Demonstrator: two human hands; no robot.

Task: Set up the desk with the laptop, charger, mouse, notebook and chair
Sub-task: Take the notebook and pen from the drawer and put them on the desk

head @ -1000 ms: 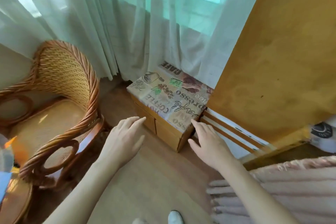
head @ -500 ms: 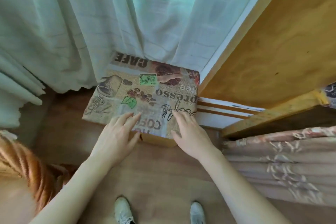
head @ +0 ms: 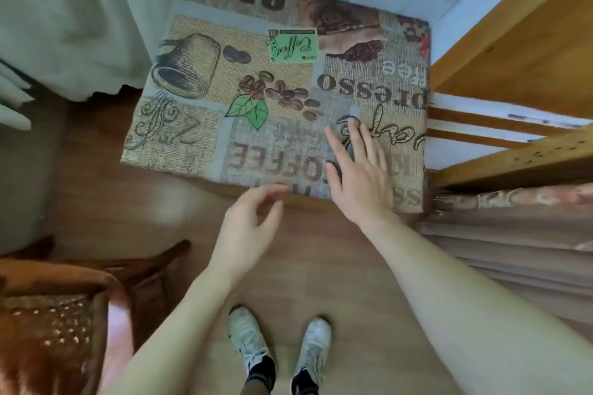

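Note:
A low wooden cabinet lies under a coffee-print cloth (head: 224,125) lettered CAFE and COFFEE, standing on the floor against the curtain. My right hand (head: 357,176) rests flat on the cloth near its front right corner, fingers spread. My left hand (head: 250,228) hovers just before the cabinet's front edge, fingers loosely curled and empty. The wicker chair (head: 54,314) shows at the lower left. No laptop, charger, mouse or notebook is in view.
Sheer white curtains (head: 80,16) hang behind and left of the cabinet. An orange wooden panel (head: 526,42) and rail rise on the right, above folded pink fabric (head: 513,240). My two white shoes (head: 279,349) stand on the wooden floor.
The view has dropped closer over the cabinet. My right hand has slid further onto the cloth; my left hand has drawn back off it toward the front edge.

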